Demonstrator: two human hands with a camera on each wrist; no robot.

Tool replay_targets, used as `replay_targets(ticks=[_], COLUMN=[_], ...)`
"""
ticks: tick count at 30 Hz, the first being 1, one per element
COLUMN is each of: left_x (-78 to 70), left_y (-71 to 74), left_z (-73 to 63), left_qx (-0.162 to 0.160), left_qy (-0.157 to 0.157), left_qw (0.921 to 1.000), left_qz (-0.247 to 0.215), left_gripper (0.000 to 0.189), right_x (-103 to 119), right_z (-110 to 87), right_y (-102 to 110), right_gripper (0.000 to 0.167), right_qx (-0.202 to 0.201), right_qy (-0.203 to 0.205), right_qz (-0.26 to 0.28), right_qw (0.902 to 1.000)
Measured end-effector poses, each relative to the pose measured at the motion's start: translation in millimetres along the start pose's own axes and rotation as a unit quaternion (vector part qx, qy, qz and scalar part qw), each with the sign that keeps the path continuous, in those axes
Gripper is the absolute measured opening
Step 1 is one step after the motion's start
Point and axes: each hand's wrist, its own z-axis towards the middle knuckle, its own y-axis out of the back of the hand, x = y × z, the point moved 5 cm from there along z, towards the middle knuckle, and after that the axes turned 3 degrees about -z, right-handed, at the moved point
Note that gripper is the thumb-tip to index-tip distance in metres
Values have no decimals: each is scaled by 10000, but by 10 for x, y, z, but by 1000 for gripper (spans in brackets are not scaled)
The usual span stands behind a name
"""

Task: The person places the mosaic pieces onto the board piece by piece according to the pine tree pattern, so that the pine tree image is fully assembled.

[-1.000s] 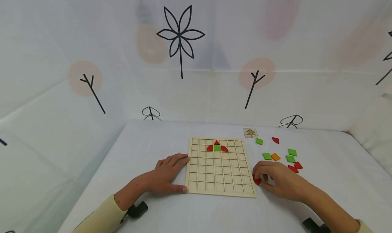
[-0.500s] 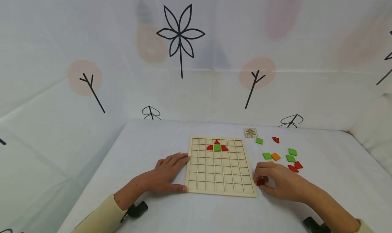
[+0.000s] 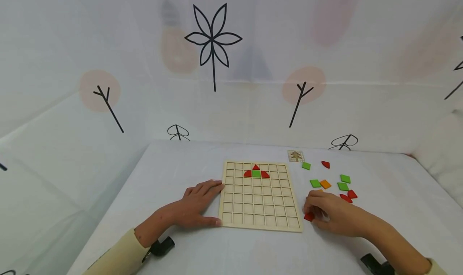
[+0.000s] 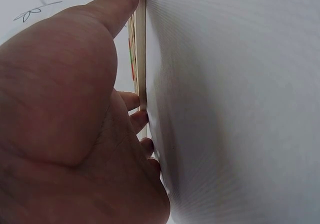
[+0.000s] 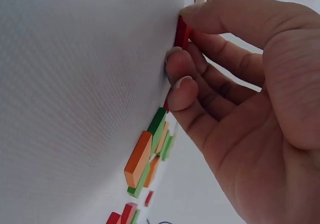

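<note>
A pale wooden grid board (image 3: 243,207) lies on the table, with a red triangle (image 3: 256,167), a green square (image 3: 256,173) and two red curved tiles in its upper cells. My left hand (image 3: 198,206) rests at the board's left edge, fingers extended. In the left wrist view, its thumb and fingertips touch the board's side (image 4: 142,49). Just off the board's lower right edge, my right hand (image 3: 338,214) pinches a red tile (image 3: 308,217) between thumb and fingers. That red tile (image 5: 182,32) shows at the thumb tip in the right wrist view, partly covered by fingers.
Loose green, red and orange tiles (image 3: 325,184) lie scattered right of the board, beyond my right hand. One orange tile (image 3: 320,191) is half hidden by that hand. A small card with a tree pattern (image 3: 296,156) lies near the board's top right corner. White patterned cloth stands behind.
My right hand has drawn slightly to the right, away from the board, and the red tile has shifted and turned in its fingers. The left hand and board have stayed put.
</note>
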Motion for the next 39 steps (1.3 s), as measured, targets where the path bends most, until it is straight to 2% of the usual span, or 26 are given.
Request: replay_targets(ticks=[3,6,12,22,29,35,39], left_x=[-1,-3,-12,-16,-12,-7,-10], left_y=[0,1,5,9,1,1,-1], left_z=[2,3,0,-5,-9,-5,-6], left_qx=[8,16,21,-8,-10,-11,-9], left_qy=[9,18,32,-22,-50,-60,-85], left_qw=[10000,10000,10000,10000,10000,10000,10000], left_qz=[16,28,16,31,29,-12,6], left_gripper=[102,102,102,101,102,102,102], right_x=[-10,-11,-2,23,65,151,165], right_z=[13,18,8,-15,29,104,161], right_y=[-16,-21,6,89,157,210,229], right_gripper=[28,29,30,34,31,34,32], right_qx=[193,256,160,-386,-667,-1089,-1118], right_qy=[-263,-361,-189,281,134,504,373], right_qz=[102,221,408,208,172,118,237], right_qw=[9994,9988,9989,9986,9975,9927,9927])
